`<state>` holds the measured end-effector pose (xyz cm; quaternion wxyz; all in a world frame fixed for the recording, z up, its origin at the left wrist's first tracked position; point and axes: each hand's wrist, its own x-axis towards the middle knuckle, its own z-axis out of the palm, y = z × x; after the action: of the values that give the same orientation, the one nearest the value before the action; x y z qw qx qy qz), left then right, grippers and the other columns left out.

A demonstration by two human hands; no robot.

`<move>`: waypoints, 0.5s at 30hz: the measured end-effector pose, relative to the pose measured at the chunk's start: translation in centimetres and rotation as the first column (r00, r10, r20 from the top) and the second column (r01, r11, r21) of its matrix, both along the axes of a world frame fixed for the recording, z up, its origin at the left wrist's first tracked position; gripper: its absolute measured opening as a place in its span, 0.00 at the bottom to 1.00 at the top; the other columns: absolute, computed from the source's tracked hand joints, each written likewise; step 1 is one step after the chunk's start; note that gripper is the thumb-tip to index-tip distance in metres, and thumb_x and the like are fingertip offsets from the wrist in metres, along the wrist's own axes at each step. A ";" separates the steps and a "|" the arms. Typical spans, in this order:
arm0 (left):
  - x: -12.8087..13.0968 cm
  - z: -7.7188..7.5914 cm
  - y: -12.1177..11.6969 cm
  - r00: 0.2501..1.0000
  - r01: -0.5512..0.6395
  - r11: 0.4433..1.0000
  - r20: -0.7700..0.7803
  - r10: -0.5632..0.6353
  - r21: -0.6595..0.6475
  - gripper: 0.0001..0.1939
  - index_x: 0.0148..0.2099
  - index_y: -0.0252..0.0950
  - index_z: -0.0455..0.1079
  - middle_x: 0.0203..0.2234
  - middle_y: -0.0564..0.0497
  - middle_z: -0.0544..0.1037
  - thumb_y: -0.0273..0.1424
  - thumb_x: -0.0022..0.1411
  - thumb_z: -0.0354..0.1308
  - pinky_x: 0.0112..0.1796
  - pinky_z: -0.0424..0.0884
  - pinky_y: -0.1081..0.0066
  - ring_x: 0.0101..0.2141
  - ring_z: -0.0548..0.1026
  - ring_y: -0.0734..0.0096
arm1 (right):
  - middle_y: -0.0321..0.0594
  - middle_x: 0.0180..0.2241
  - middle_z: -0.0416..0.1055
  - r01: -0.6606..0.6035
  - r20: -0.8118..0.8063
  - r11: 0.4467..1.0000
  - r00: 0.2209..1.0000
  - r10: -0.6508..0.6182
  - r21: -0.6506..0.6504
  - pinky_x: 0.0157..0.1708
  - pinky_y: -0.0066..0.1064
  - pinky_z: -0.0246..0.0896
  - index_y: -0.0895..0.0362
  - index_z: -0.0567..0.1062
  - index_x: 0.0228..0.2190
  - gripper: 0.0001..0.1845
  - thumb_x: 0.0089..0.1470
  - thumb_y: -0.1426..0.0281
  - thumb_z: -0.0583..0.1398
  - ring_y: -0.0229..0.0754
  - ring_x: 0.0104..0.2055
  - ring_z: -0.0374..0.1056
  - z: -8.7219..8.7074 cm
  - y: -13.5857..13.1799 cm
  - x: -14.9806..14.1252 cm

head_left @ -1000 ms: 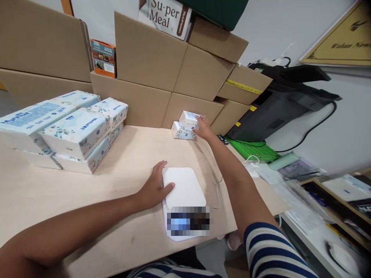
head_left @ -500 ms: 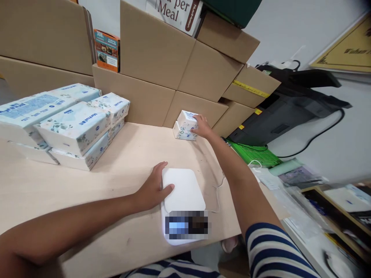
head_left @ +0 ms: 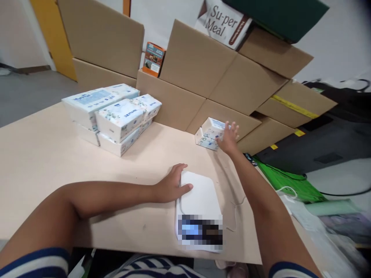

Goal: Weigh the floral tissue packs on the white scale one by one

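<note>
Your left hand (head_left: 171, 185) lies flat, fingers open, on the left edge of the white scale (head_left: 198, 200) at lower centre. Your right hand (head_left: 228, 137), fingers spread, touches the small box stack (head_left: 210, 133) right of centre, against the cartons (head_left: 203, 77). Tissue packs (head_left: 113, 114) sit upper left.

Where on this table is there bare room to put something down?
The widest bare patch on the table lies in front of the tissue pack stack, left of the left hand. A smaller patch sits between that stack and the white scale. It is crowded by the two small packs near the right hand.
</note>
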<state>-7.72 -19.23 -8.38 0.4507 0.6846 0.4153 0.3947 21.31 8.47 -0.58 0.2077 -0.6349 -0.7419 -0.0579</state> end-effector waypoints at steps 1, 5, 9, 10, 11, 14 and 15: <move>0.0 -0.1 -0.1 1.000 -0.007 1.000 0.027 0.007 -0.002 0.46 0.79 0.35 0.50 0.78 0.31 0.53 0.49 0.71 0.63 0.78 0.55 0.41 0.78 0.57 0.41 | 0.69 0.82 0.28 -0.005 -0.008 0.999 1.000 0.005 0.031 0.71 0.84 0.41 0.59 0.41 0.80 0.57 0.58 0.65 0.61 0.75 0.85 0.27 -0.2 -0.7 0.2; 0.4 -0.4 -0.3 0.994 -0.071 0.997 0.079 0.071 0.000 0.42 0.76 0.39 0.55 0.78 0.34 0.54 0.48 0.69 0.65 0.79 0.54 0.41 0.79 0.54 0.44 | 0.66 0.82 0.33 -0.154 0.057 0.977 0.987 0.148 0.145 0.73 0.80 0.43 0.59 0.48 0.79 0.51 0.63 0.58 0.58 0.76 0.85 0.29 -2.2 -5.2 1.6; 0.2 1.1 0.7 0.948 -0.319 0.946 0.004 0.320 -0.058 0.38 0.72 0.36 0.60 0.76 0.32 0.57 0.44 0.68 0.67 0.79 0.52 0.42 0.78 0.54 0.44 | 0.63 0.81 0.43 -0.296 0.173 0.936 0.948 0.265 0.189 0.74 0.79 0.41 0.55 0.62 0.75 0.40 0.69 0.52 0.56 0.75 0.84 0.36 -4.6 -11.5 3.5; -0.2 1.9 1.1 0.919 -0.393 0.917 -0.015 0.393 -0.060 0.37 0.72 0.36 0.59 0.74 0.32 0.58 0.42 0.67 0.66 0.77 0.55 0.42 0.77 0.57 0.44 | 0.63 0.81 0.45 -0.303 0.177 0.931 0.947 0.270 0.203 0.74 0.79 0.41 0.55 0.65 0.73 0.38 0.70 0.51 0.56 0.75 0.84 0.38 -5.2 -13.0 4.0; -0.6 3.0 1.6 0.889 -0.457 0.889 -0.027 0.456 -0.040 0.37 0.72 0.35 0.59 0.73 0.31 0.60 0.40 0.67 0.66 0.75 0.60 0.43 0.74 0.61 0.45 | 0.64 0.80 0.46 -0.298 0.166 0.930 0.950 0.265 0.217 0.74 0.79 0.42 0.55 0.66 0.73 0.38 0.70 0.51 0.57 0.76 0.84 0.39 -5.7 -14.4 4.5; -3.0 7.2 2.8 0.829 -0.542 0.826 -0.062 0.556 0.154 0.33 0.71 0.37 0.60 0.68 0.35 0.66 0.40 0.69 0.62 0.68 0.69 0.47 0.66 0.69 0.50 | 0.65 0.80 0.46 -0.226 0.073 0.941 0.974 0.214 0.251 0.72 0.81 0.44 0.55 0.66 0.72 0.39 0.69 0.50 0.58 0.77 0.84 0.39 -7.3 -17.3 6.0; -4.1 9.0 3.1 0.816 -0.532 0.810 -0.107 0.568 0.246 0.31 0.70 0.39 0.63 0.66 0.37 0.69 0.41 0.70 0.61 0.67 0.69 0.47 0.65 0.70 0.51 | 0.66 0.80 0.46 -0.192 0.032 0.948 0.981 0.190 0.255 0.72 0.82 0.45 0.56 0.66 0.73 0.40 0.68 0.50 0.58 0.78 0.83 0.39 -7.8 -18.0 6.5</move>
<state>-11.86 -16.11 0.58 0.2054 0.6091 0.5913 0.4870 27.77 -9.48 -8.38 0.2903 -0.5278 -0.7867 -0.1352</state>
